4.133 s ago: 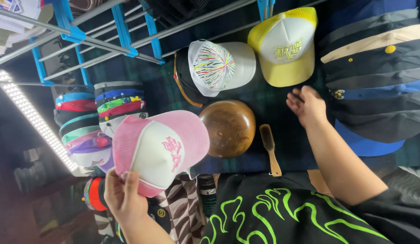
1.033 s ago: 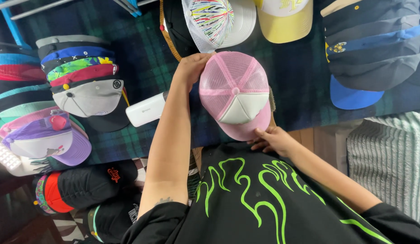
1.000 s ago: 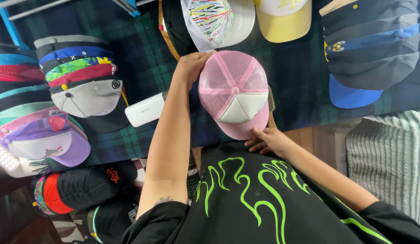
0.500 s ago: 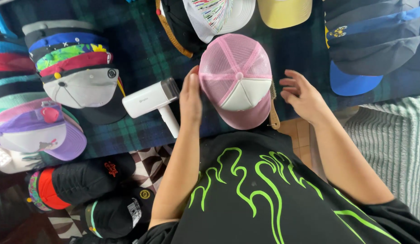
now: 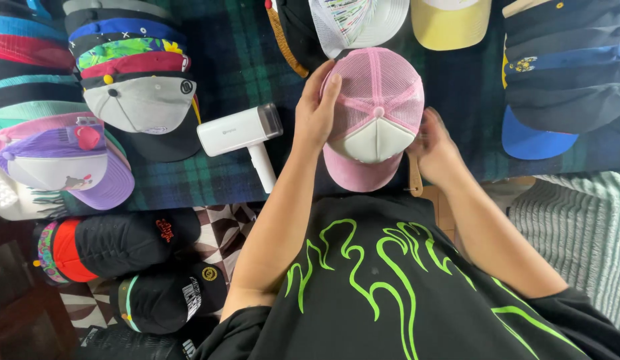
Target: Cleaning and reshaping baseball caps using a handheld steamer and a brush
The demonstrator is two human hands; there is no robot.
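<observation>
Both hands, left hand (image 5: 316,110) and right hand (image 5: 435,148), clasp the pink cap (image 5: 373,117) beside a white steamer (image 5: 243,137).

Cap I hold: pink mesh trucker cap with white front panel (image 5: 373,117), centre frame.
Cloth I see: dark green-and-navy plaid blanket (image 5: 236,60).
My shirt: black tee with neon-green flames (image 5: 390,293).
Left of centre: white plastic handheld steamer (image 5: 246,137).
Top edge: pale yellow cap (image 5: 450,23).

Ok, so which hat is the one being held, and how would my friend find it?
Start at the dark green plaid cloth covered in caps. Near its front edge, in the middle, the left hand and right hand press either side of the pink cap. It is the only one with pink mesh, a white front panel and a pink brim.
</observation>
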